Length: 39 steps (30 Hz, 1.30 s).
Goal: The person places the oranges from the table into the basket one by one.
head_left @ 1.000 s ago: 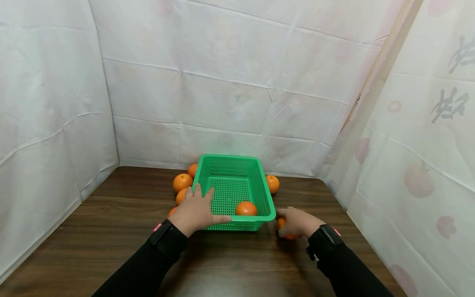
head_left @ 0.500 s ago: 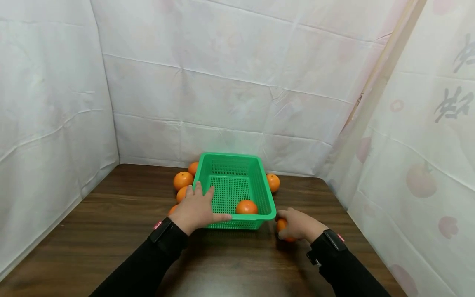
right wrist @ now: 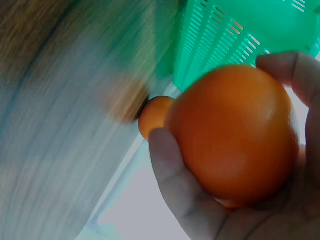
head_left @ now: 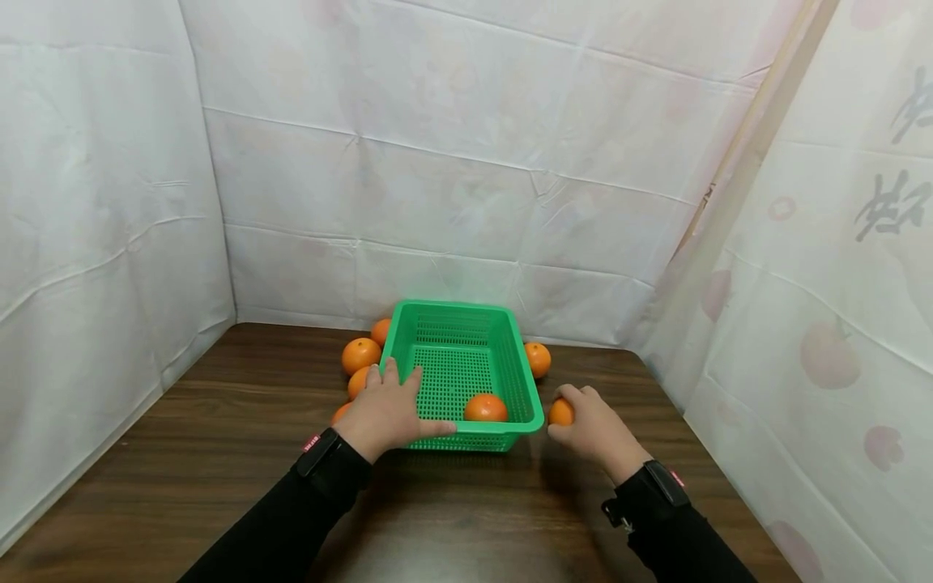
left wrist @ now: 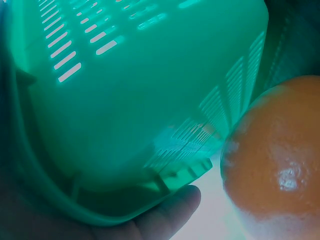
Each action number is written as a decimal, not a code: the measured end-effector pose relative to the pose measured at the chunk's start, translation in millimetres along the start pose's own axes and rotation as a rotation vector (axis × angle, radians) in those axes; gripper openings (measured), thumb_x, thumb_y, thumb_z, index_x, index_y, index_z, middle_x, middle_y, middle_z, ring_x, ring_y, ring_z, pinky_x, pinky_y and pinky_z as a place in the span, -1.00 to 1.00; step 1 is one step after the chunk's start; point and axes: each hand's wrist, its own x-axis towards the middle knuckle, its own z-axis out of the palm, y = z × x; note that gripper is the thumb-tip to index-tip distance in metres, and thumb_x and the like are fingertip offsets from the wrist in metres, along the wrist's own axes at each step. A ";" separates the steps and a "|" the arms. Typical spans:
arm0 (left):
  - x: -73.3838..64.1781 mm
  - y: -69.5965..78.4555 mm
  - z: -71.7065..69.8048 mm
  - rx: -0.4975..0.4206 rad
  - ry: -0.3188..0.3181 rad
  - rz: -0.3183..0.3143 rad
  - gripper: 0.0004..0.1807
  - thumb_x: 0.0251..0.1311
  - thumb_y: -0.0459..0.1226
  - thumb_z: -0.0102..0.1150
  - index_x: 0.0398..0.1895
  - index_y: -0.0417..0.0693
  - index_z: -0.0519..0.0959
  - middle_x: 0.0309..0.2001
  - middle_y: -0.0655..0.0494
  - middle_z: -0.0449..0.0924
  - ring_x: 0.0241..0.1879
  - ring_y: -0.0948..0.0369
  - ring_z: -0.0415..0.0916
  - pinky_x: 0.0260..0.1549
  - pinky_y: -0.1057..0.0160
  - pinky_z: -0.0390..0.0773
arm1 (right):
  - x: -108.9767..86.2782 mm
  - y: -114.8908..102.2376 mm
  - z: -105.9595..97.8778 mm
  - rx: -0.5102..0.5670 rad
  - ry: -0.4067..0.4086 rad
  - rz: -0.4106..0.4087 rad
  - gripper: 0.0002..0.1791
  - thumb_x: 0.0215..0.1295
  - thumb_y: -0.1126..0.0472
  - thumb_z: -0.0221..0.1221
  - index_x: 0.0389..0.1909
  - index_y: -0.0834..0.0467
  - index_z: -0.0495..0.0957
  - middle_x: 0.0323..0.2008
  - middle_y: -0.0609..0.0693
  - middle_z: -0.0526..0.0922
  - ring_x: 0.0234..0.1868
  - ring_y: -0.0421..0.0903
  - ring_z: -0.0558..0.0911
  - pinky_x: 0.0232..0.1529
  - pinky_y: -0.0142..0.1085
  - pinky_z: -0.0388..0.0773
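Note:
My right hand (head_left: 594,429) grips an orange (right wrist: 235,135) just right of the green basket (head_left: 503,320); the right wrist view shows fingers and thumb curled round the fruit. With fingers spread, my left hand (head_left: 382,413) lies over the basket's near left corner, its thumb along the front rim. In the left wrist view a finger (left wrist: 170,212) touches the basket's edge, and an orange (left wrist: 280,160) sits close by. One orange (head_left: 486,407) lies inside the basket near its front wall.
Several oranges (head_left: 360,355) line the basket's left side, some partly hidden by my left hand. Another orange (head_left: 538,359) stands by its far right side. White cloth walls (head_left: 437,178) enclose the brown wooden table (head_left: 240,437).
My right hand has risen with the orange from beside the basket's near right corner. My left hand stays in place on the basket.

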 end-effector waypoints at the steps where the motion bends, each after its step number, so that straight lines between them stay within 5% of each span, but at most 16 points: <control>1: 0.2 -0.4 0.3 -0.002 0.002 -0.001 0.40 -0.05 0.71 0.07 0.72 0.03 0.17 0.66 -0.48 -0.06 0.63 -0.48 -0.06 0.28 -0.47 0.48 | 0.0 0.2 0.0 0.009 0.015 0.008 -0.57 0.28 0.20 0.33 0.16 0.09 0.55 -0.01 0.22 0.47 -0.30 -0.01 0.52 -0.34 -0.21 0.49; 7: 0.0 -1.2 1.1 -0.010 0.001 -0.006 0.40 -0.05 0.71 0.09 0.72 0.04 0.17 0.67 -0.47 -0.08 0.63 -0.47 -0.07 0.24 -0.48 0.51 | 0.1 2.9 -1.1 0.023 0.084 0.023 -0.51 0.32 0.16 0.33 0.25 0.09 0.51 0.21 0.31 0.43 -0.23 0.02 0.57 -0.29 -0.19 0.55; 19: -1.5 -0.3 1.5 -0.014 0.001 0.002 0.39 -0.04 0.71 0.08 0.72 0.04 0.17 0.67 -0.48 -0.06 0.63 -0.48 -0.06 0.26 -0.47 0.49 | -5.0 -3.8 -10.5 -0.050 0.206 -0.015 -0.44 0.33 0.12 0.32 0.32 0.10 0.49 0.25 0.34 0.44 -0.20 0.11 0.55 -0.31 -0.18 0.55; 39: 1.2 -0.1 1.6 0.028 0.002 -0.008 0.40 -0.06 0.73 0.04 0.72 0.04 0.17 0.67 -0.46 -0.06 0.63 -0.46 -0.05 0.25 -0.47 0.50 | -9.7 -31.2 -18.1 0.001 0.253 -0.111 -0.40 0.32 0.08 0.34 0.37 0.06 0.50 0.24 0.21 0.46 -0.15 0.07 0.55 -0.29 -0.25 0.54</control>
